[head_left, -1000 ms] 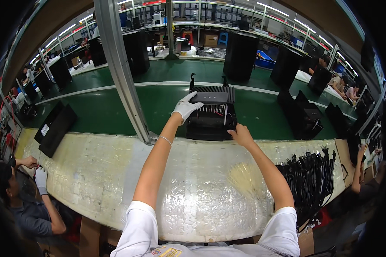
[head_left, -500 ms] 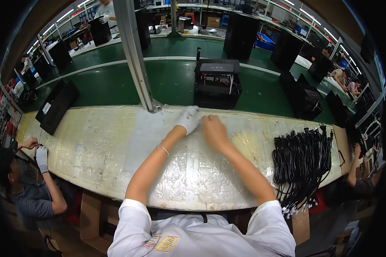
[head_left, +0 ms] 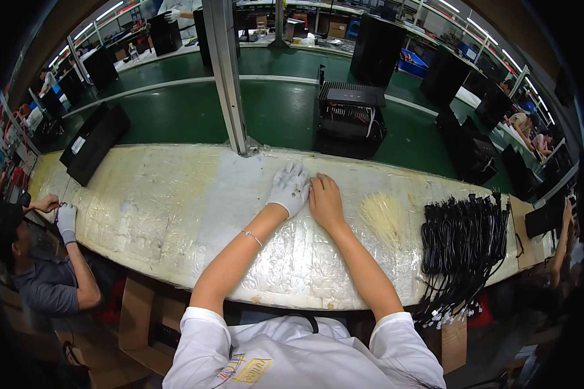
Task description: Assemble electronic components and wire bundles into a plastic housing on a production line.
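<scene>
My left hand, in a white glove, lies on the plastic-covered worktable with its fingers stretched toward the far edge. Close beside it, my bare right hand rests on the same surface, fingers extended and slightly bent. I see nothing held in either hand. To the right of my right hand lies a fanned bunch of pale cable ties. Farther right is a thick row of black power cords, their white connectors hanging over the near edge.
Behind the table runs a green conveyor carrying a black metal chassis with wires showing. A metal post rises from the table's far edge. A long black case sits at left, near a co-worker. An open cardboard box stands below.
Both hands have come down nearer to me and flattened out on the table, the gloved fingers spreading. The view has shifted slightly, moving the surroundings in the picture.
</scene>
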`<state>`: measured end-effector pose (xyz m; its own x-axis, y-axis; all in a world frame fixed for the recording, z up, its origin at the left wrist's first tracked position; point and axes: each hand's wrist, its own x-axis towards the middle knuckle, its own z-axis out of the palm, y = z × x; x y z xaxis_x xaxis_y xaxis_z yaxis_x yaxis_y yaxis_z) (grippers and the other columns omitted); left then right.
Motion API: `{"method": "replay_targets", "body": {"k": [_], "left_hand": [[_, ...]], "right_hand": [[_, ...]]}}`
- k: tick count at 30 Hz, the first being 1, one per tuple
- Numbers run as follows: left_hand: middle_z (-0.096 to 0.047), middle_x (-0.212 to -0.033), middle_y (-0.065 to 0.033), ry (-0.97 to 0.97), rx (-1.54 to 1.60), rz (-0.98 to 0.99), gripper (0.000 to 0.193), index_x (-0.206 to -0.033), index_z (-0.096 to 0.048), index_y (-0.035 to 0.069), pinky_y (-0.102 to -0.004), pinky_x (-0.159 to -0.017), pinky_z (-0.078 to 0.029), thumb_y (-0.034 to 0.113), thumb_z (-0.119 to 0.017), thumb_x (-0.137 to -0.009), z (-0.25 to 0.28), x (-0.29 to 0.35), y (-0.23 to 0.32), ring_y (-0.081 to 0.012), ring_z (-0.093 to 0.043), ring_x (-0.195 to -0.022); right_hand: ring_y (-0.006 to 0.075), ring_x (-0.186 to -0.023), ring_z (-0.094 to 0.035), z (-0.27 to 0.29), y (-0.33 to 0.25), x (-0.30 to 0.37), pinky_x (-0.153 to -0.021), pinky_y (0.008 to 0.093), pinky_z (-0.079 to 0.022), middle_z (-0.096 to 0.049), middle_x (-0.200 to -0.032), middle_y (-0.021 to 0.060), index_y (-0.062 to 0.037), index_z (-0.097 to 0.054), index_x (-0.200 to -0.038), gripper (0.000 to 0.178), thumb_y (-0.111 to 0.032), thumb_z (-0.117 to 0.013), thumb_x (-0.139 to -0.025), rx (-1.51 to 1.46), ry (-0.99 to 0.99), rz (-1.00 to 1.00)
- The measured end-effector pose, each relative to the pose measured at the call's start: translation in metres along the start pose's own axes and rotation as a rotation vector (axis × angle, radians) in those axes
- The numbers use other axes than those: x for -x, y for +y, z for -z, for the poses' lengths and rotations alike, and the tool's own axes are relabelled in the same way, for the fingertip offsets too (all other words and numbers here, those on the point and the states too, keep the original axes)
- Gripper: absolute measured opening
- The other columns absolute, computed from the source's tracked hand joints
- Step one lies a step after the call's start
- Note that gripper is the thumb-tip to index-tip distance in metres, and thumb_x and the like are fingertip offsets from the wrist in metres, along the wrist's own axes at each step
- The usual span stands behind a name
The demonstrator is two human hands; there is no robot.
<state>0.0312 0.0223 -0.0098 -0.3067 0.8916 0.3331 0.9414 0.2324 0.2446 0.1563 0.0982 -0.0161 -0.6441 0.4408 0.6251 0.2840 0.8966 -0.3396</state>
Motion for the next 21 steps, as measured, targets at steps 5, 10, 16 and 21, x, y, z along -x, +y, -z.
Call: {"method": "replay_targets", "body": {"k": [5, 10, 16, 21], "left_hand": [[-0.044, -0.147, -0.0146, -0.027, 0.015, -0.007, 0.046, -0.137, -0.05, 0.009, -0.0459, -0.115, -0.024, 0.03, -0.046, -0.096, -0.006, -0.001, -0.003, -0.0315, -0.035, -0.139], [-0.044, -0.146, -0.0154, -0.044, 0.048, 0.009, 0.045, -0.136, -0.051, 0.008, -0.0456, -0.116, -0.023, 0.029, -0.047, -0.096, -0.003, 0.001, -0.001, -0.0322, -0.035, -0.139], [-0.044, -0.146, -0.0156, -0.048, 0.052, 0.008, 0.044, -0.135, -0.052, 0.009, -0.0459, -0.116, -0.023, 0.029, -0.048, -0.095, 0.0, 0.0, 0.0, -0.0332, -0.035, -0.139], [-0.042, -0.148, -0.0143, -0.07, 0.084, 0.013, 0.047, -0.137, -0.051, 0.01, -0.0447, -0.117, -0.018, 0.029, -0.047, -0.095, 0.003, 0.0, 0.001, -0.0313, -0.03, -0.142]], "right_hand": [[0.0416, -0.112, -0.053, 0.002, 0.002, 0.0, -0.098, 0.047, -0.043, -0.058, -0.119, 0.0245, 0.0033, -0.059, -0.11, 0.025, -0.007, -0.057, -0.087, 0.013, -0.003, 0.023], [0.0402, -0.116, -0.051, -0.001, 0.002, 0.001, -0.1, 0.0482, -0.04, -0.056, -0.121, 0.0246, 0.0017, -0.058, -0.111, 0.026, -0.007, -0.059, -0.086, 0.0, -0.028, 0.0], [0.0401, -0.113, -0.052, 0.001, 0.001, 0.0, -0.098, 0.0474, -0.041, -0.057, -0.119, 0.0238, 0.0023, -0.057, -0.112, 0.028, -0.007, -0.058, -0.086, 0.016, -0.01, 0.014], [0.04, -0.113, -0.052, 0.0, 0.001, 0.0, -0.098, 0.0476, -0.041, -0.057, -0.119, 0.0236, 0.0024, -0.057, -0.112, 0.027, -0.006, -0.058, -0.086, 0.007, -0.003, 0.004]]}}
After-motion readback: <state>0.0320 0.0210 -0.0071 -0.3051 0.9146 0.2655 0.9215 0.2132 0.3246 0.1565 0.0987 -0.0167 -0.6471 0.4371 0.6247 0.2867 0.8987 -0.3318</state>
